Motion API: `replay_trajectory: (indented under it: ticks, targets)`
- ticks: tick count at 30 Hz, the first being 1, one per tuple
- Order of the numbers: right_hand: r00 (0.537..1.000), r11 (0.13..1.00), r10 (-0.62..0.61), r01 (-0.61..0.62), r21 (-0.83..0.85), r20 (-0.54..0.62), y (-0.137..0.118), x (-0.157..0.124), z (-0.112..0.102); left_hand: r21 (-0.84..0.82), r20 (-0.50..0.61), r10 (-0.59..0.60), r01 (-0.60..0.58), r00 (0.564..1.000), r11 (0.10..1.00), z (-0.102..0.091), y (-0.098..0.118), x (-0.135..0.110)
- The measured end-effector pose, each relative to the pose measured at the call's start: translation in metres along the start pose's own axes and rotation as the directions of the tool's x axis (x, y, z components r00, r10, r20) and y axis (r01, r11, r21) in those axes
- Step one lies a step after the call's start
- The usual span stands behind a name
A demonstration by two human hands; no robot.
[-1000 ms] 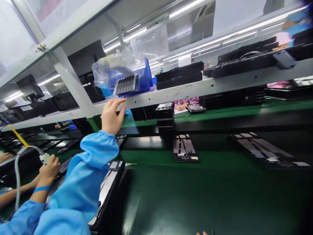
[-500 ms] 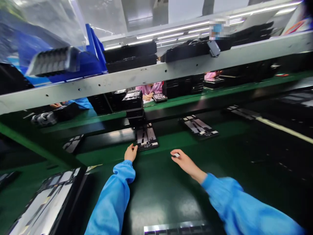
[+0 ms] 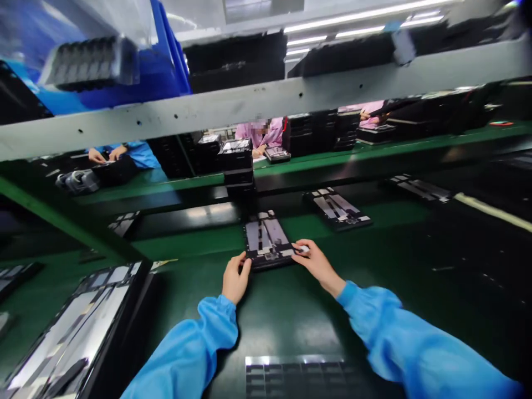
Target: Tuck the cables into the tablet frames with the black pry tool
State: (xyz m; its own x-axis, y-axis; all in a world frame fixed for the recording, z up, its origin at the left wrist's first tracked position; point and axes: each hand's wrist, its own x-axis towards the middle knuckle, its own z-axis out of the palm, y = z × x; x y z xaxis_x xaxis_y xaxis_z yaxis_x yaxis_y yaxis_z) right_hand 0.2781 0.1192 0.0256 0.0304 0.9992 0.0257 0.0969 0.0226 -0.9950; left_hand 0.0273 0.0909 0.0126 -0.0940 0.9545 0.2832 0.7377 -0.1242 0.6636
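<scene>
An opened tablet [image 3: 268, 235], its silver battery panels and dark flex strips exposed, lies in front of me between both hands. The thumb and fingers of my left hand [image 3: 235, 279] close on its near left corner. My right hand [image 3: 319, 267] has its fingertips at the near right corner, and a small white piece [image 3: 305, 249] is pinched among those fingers. What the piece is, I cannot make out. Both forearms are in blue sleeves. Near my body lies a dark compartment tray [image 3: 299, 379] with a shiny rim, partly cut off by the frame.
Another opened tablet [image 3: 337, 209] lies further right, and one more [image 3: 420, 188] beyond it. A stack topped by a large opened tablet [image 3: 78, 327] stands at left. A pale metal rail [image 3: 233, 95] crosses above the bench. Co-workers in pink [image 3: 266, 133] and blue sit across.
The near tablet has come towards me and slightly right. My right hand has closed in on its right corner, still with the small white piece. My left hand stays at its left corner.
</scene>
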Motion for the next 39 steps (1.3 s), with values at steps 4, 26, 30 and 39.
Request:
replay_trajectory:
  ticks: [4, 26, 30, 39]
  targets:
    - [0.983, 0.994, 0.107, -0.111, 0.014, 0.152, 0.011, -0.094, -0.054, -0.106, 0.155, 0.079, -0.063, 0.985, 0.992, -0.02, 0.021, -0.093]
    - [0.855, 0.846, -0.243, 0.418, -0.331, 0.458, -0.026, -0.148, 0.013, -0.168, 0.336, 0.217, -0.168, 0.916, 0.971, -0.043, 0.07, -0.129]
    - [0.859, 0.872, -0.23, 0.39, -0.294, 0.457, -0.028, -0.147, 0.01, -0.135, 0.289, 0.369, -0.344, 0.883, 0.929, -0.046, 0.068, -0.131]
    - [0.837, 0.851, -0.255, 0.432, -0.298, 0.484, -0.032, -0.141, 0.016, -0.103, 0.289, 0.358, -0.343, 0.888, 0.934, -0.042, 0.06, -0.125]
